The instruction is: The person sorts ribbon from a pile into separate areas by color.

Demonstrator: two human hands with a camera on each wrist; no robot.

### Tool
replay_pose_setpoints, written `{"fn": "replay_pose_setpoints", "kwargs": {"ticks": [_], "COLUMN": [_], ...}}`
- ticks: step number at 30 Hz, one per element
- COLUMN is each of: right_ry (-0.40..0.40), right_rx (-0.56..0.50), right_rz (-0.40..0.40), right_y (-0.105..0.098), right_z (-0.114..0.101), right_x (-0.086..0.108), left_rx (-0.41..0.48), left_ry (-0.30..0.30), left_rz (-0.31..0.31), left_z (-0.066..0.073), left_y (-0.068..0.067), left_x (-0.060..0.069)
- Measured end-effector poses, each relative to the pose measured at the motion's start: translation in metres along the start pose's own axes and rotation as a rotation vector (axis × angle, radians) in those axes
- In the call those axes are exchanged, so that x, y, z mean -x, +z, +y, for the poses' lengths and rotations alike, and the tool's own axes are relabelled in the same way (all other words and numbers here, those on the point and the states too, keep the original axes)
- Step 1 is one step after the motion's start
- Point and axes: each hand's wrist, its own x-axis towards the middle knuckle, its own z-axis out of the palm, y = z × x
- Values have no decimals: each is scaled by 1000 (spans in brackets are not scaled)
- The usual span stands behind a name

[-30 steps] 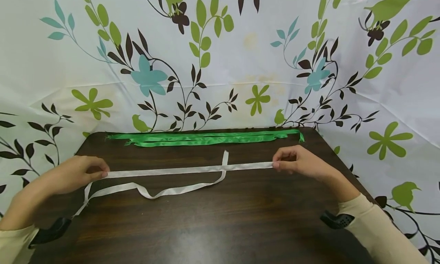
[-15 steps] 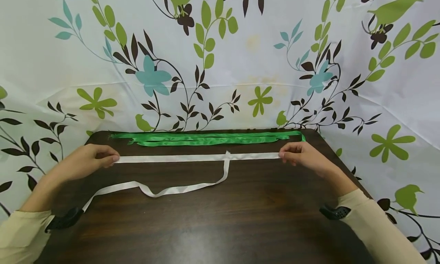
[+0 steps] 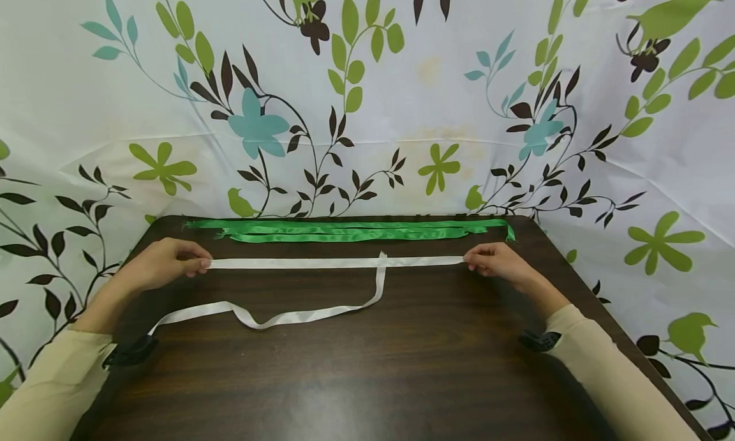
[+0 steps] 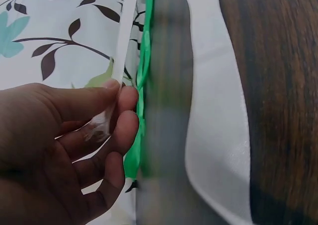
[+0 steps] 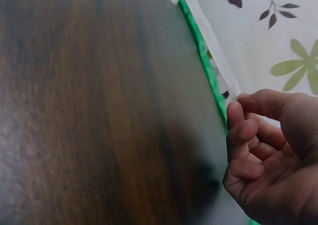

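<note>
A white ribbon (image 3: 298,263) stretches straight and taut between the two hands. My left hand (image 3: 166,264) pinches its left end between thumb and forefinger; in the left wrist view a short frayed tip (image 4: 99,128) pokes out below the thumb. At the other end, my right hand (image 3: 498,261) pinches the ribbon between thumb and fingertips. A second white ribbon (image 3: 298,317) lies loose and wavy on the table, nearer the body. Its right part bends away and passes behind or under the taut ribbon, with a small tip showing beyond it.
Several green ribbons (image 3: 344,230) lie side by side along the far edge of the dark wooden table (image 3: 367,377). Behind them hangs a white cloth (image 3: 367,128) printed with leaves and birds. Both forearms reach in from the table's sides.
Both hands have carried the taut ribbon away from the body, towards the green ribbons, the left hand also moving rightward. The loose ribbon has stayed on the table.
</note>
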Motion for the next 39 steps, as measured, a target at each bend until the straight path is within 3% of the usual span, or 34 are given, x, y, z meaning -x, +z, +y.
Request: {"fn": "replay_pose_setpoints", "kwargs": {"ticks": [9,17,24,29,33,39], "right_ry": [7,-25,-29,-57,-133,-314], "right_rx": [118,223,238,322,426,499], "right_rz": [66,99,120,200,235,175], "right_y": [10,17,20,26,33,54], "right_z": [2,-9,-7,-8,-24,-60], "right_x": [-12,-8,-2,8,17,27], "left_rx": [2,-21,-59,-93,-109,-103], "left_ry": [-4,-2,-5,26,75,141], "left_rz": [-21,-19,-18,-25,-7,-15], "left_z": [-6,-10,-8,6,24,60], "left_y": [8,4,2,3,4,10], "left_x": [-15,-13,-8,-5,-3,0]}}
